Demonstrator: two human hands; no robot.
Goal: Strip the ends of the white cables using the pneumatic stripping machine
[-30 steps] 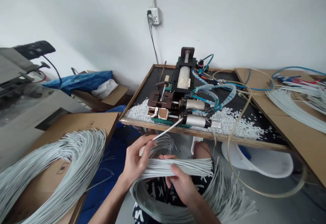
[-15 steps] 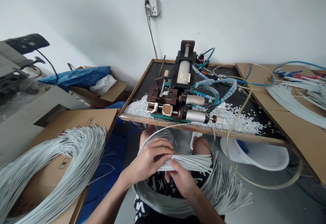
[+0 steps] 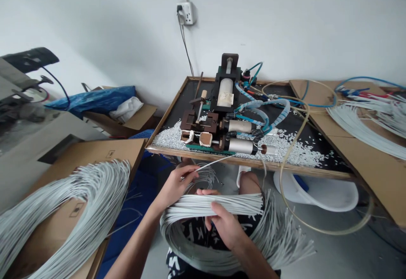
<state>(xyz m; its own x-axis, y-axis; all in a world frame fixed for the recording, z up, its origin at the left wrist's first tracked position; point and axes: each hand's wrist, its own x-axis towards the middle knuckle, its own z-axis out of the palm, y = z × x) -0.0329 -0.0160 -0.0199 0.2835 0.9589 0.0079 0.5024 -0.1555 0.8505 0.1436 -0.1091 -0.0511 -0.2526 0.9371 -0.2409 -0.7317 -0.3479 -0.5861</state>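
My left hand (image 3: pixel 175 184) pinches one thin white wire (image 3: pixel 215 162), whose free end points up and right at the front edge of the work tray. My right hand (image 3: pixel 223 225) is wrapped round a looped bundle of white wires (image 3: pixel 236 205) that rests on my lap. On the black tray (image 3: pixel 165 120) just beyond the hands stands a small pneumatic machine (image 3: pixel 223 118) with silver cylinders and blue hoses. White bits of cut insulation (image 3: pixel 294 152) lie scattered round it.
A cardboard box (image 3: pixel 104 154) at the left carries a big heap of white wires (image 3: pixel 63 207). More wires (image 3: pixel 364 127) lie on cardboard at the right. A white basin (image 3: pixel 330 192) sits under the tray. A clear hose (image 3: pixel 294 143) loops down to the floor.
My left hand has come off the bundle, drawing a single wire out and lifting it toward the tray's front edge. My right hand keeps its grip on the bundle.
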